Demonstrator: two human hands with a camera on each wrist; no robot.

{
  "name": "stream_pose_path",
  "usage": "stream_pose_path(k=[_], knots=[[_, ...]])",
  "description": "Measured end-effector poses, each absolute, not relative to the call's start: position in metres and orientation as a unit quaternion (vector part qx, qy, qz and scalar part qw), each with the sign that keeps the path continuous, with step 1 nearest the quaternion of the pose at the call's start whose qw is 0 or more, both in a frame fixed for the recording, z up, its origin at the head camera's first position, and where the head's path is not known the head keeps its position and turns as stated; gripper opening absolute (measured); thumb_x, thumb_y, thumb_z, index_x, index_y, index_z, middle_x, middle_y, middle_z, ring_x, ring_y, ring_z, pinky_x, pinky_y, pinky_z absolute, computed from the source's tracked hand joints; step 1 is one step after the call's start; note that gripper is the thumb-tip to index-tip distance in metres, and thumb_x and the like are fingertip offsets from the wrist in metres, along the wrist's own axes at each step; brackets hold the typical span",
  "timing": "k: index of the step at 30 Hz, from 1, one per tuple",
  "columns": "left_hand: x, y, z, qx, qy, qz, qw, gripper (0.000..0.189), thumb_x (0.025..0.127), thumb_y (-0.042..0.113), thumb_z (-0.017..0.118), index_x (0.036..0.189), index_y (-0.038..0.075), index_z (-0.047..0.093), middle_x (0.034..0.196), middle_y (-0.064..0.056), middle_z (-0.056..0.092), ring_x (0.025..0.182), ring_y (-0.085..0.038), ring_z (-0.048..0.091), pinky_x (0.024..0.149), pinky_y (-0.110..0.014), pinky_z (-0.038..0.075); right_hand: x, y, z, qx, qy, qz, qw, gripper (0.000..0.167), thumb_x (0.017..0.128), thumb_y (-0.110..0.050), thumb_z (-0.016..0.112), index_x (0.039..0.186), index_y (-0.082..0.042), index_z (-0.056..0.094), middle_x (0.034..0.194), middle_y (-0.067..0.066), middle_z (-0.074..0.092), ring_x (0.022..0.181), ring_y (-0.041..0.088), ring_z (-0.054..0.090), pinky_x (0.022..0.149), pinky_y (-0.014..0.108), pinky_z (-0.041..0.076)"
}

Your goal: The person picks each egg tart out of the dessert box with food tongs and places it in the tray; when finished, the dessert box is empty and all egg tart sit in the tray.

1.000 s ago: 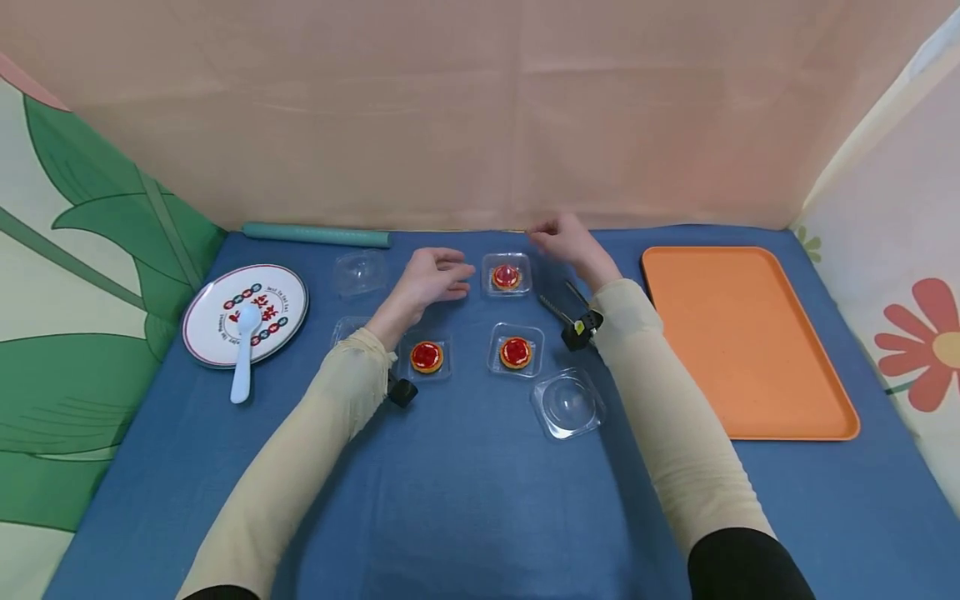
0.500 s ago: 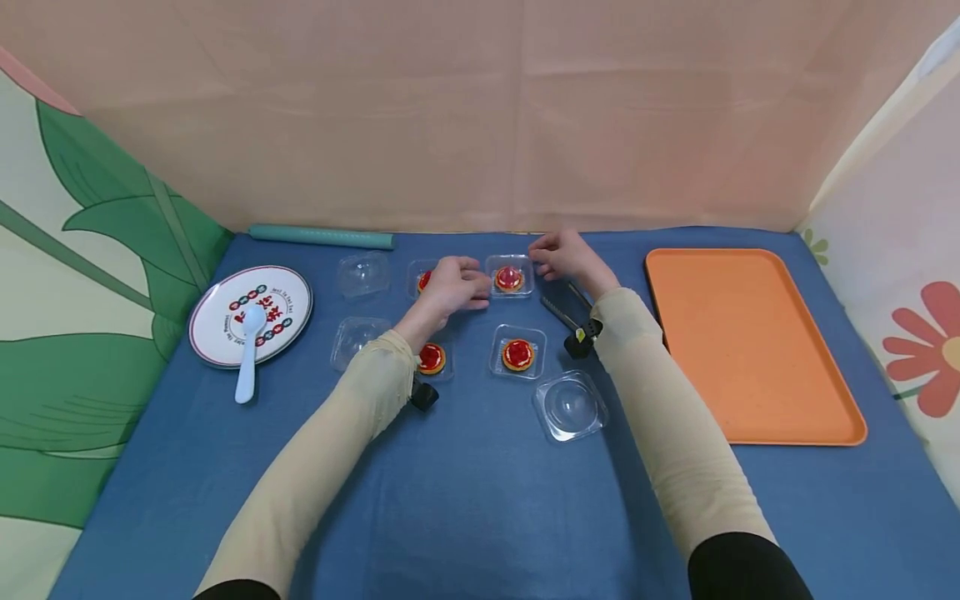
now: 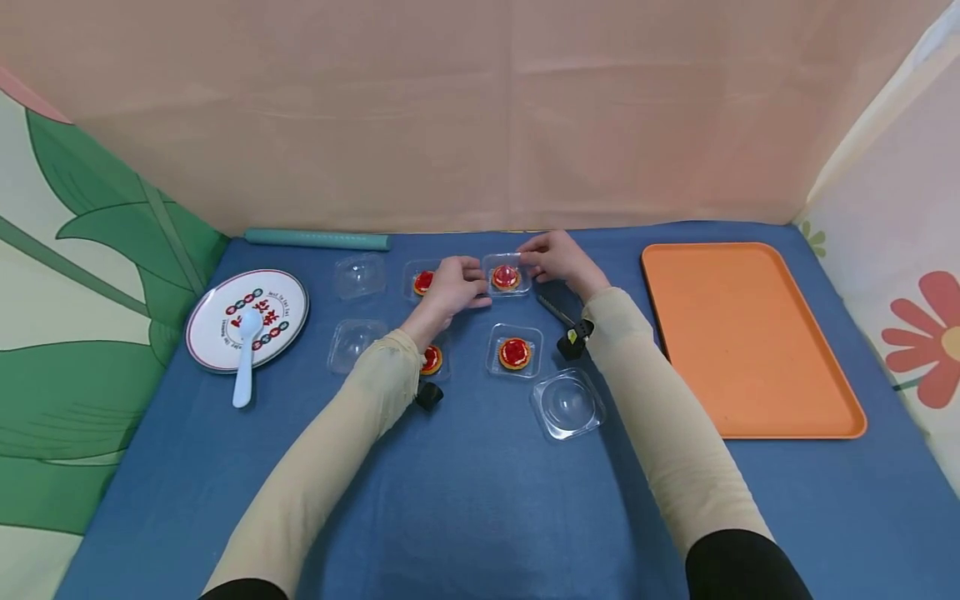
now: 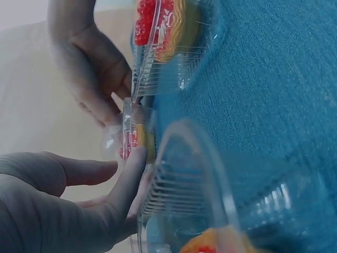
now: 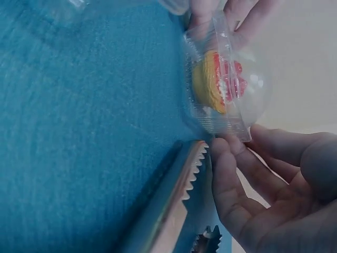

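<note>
Red tarts, four; two hands flank one box.

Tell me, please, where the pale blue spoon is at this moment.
In the head view, the pale blue spoon lies at left on the white printed plate, its handle extending past the near rim.
</note>
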State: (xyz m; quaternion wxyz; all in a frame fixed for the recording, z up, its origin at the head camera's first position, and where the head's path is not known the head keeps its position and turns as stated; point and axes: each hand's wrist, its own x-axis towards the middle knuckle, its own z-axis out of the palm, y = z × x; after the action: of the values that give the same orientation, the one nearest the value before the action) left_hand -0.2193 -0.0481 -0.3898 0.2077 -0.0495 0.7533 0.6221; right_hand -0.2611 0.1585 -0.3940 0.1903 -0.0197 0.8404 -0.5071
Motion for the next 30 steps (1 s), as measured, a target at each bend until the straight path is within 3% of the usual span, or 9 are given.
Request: stream_pose_path(k=[7, 15, 22, 30], knots=[[-0.2193, -0.0493, -0.3912, -0.054, 0.755, 0.623, 0.199, 0.054, 0.106, -0.007, 0.061, 0.157, -0.009, 0.044, 0.152, -0.026, 0.053, 0.129, -0.037, 0.064, 0.103, -0.041, 0.059, -0.2589, 0.1566, -0.3979, -0.001, 0.83, -0.525, 0.191, 0.033, 0.11, -0.012, 0.063, 0.137, 0.006, 0.068, 0.126, 0.022, 0.067, 0.089, 0.019, 0.065, 0.091, 0.032, 0.065], [-0.2183, -0.0502, -0.3931, -0.051, 0.763, 0.616, 0.19, 0.053, 0.104, -0.009, 0.062, 0.155, -0.009, 0.047, 0.148, -0.025, 0.055, 0.124, -0.038, 0.067, 0.1, -0.041, 0.06, -0.2572, 0.1557, -0.3983, 0.016, 0.806, -0.558, 0.197, 0.032, 0.11, -0.01, 0.063, 0.135, 0.009, 0.067, 0.12, 0.02, 0.067, 0.088, 0.018, 0.065, 0.091, 0.031, 0.065], [-0.2176, -0.052, -0.393, -0.048, 0.764, 0.617, 0.182, 0.051, 0.103, -0.01, 0.064, 0.152, -0.009, 0.049, 0.146, -0.026, 0.057, 0.122, -0.039, 0.068, 0.098, -0.041, 0.062, -0.2555, 0.1555, -0.3957, 0.026, 0.803, -0.563, 0.195, 0.032, 0.109, -0.011, 0.064, 0.134, 0.009, 0.069, 0.125, 0.023, 0.069, 0.09, 0.019, 0.067, 0.097, 0.033, 0.063], [-0.2183, -0.0528, -0.3931, -0.05, 0.76, 0.622, 0.182, 0.05, 0.102, -0.011, 0.065, 0.15, -0.01, 0.051, 0.143, -0.026, 0.059, 0.119, -0.04, 0.07, 0.095, -0.04, 0.063, -0.2553, 0.1578, -0.3961, 0.028, 0.796, -0.569, 0.205, 0.033, 0.109, -0.009, 0.064, 0.135, 0.01, 0.069, 0.125, 0.023, 0.069, 0.091, 0.018, 0.069, 0.093, 0.029, 0.063]])
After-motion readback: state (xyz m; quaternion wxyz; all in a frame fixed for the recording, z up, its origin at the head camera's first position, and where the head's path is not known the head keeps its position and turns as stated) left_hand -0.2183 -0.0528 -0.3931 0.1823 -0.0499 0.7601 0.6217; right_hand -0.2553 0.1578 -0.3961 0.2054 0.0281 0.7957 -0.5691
